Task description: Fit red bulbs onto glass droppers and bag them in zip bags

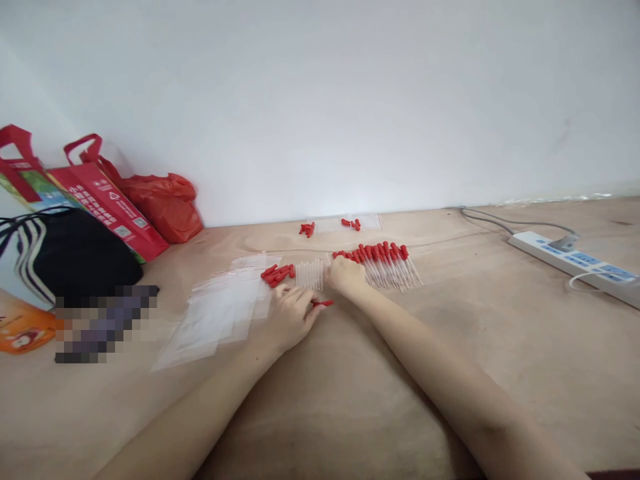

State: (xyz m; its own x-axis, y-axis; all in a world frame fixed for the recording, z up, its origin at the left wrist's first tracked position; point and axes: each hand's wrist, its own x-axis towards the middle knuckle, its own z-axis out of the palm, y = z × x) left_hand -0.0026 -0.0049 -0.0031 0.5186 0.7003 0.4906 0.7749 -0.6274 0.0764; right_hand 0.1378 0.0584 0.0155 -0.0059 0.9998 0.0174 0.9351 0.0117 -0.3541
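Observation:
My left hand [294, 312] is closed, with a small red rubbery piece [323, 303] pinched between thumb and fingers. Just to its right, my right hand [346, 275] is closed at the end of a row of thin whitish sticks [309, 273]. Its fingertips face away, so what they hold is hidden. A small pile of red pieces [278, 274] lies just beyond my left hand. To the right of my right hand are several pale sticks with red ends [387, 263], lined up side by side. Flat clear zip bags [220, 313] overlap beside my left hand.
Near the wall lie more red pieces [307, 229] and a clear bag [371, 221]. A white power strip [575, 261] with cables is at the right. Red shopping bags [110, 207], a black drawstring bag [90, 257] and an orange packet [25, 327] occupy the left side.

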